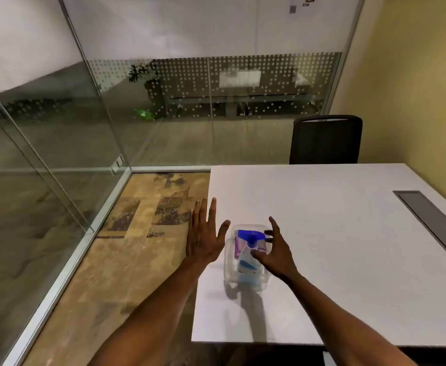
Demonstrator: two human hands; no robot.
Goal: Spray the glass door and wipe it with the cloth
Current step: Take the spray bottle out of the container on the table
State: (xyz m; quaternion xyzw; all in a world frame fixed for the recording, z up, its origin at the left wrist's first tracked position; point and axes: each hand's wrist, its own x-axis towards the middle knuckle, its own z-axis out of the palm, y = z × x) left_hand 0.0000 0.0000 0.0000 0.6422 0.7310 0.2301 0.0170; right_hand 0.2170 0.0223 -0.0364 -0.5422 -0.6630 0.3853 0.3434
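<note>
Currently at pickup, nothing sprayed yet. Spray bottle (249, 253) stands in a clear tub (230, 270) near the white table's (335, 233) left edge. Right hand (274, 253) spread open, reaching at it; left hand (204, 233) open, empty. Next: grasp bottle's neck, find the cloth, turn left to the glass door (45, 154).

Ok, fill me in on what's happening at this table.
A person is reaching with both bare hands toward a clear plastic container on the white table. It holds a spray bottle with a blue trigger head. The right hand is open over the bottle; the left hand is spread beside the container. Nothing is gripped yet, and the glass door looks untouched.
</note>
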